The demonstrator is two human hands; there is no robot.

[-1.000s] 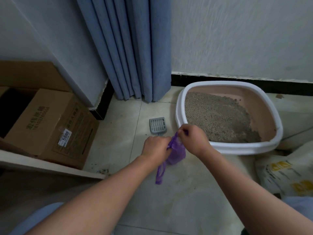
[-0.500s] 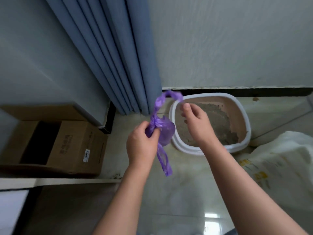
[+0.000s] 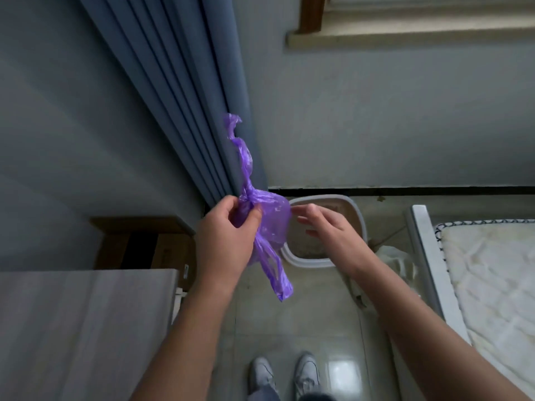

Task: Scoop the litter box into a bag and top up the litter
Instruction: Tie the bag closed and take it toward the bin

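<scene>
Gripping purple bag (image 3: 269, 218), left hand (image 3: 224, 235)

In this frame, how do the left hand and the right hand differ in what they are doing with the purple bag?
The left hand grips the purple bag at its knotted neck, fingers curled round the plastic; the right hand holds nothing, fingers relaxed and spread. The left hand touches the bag; the right hand sits just beside it, apart. Both are raised above the litter box.

We are holding the bag (image 3: 272, 224) up in our left hand (image 3: 228, 235), our right hand (image 3: 327, 227) just beside it, above the litter box (image 3: 359, 224) lying against the wall; a curtain (image 3: 185, 91) is hanging behind, a counter (image 3: 84, 328) lying left, a mattress (image 3: 489, 270) right.
</scene>
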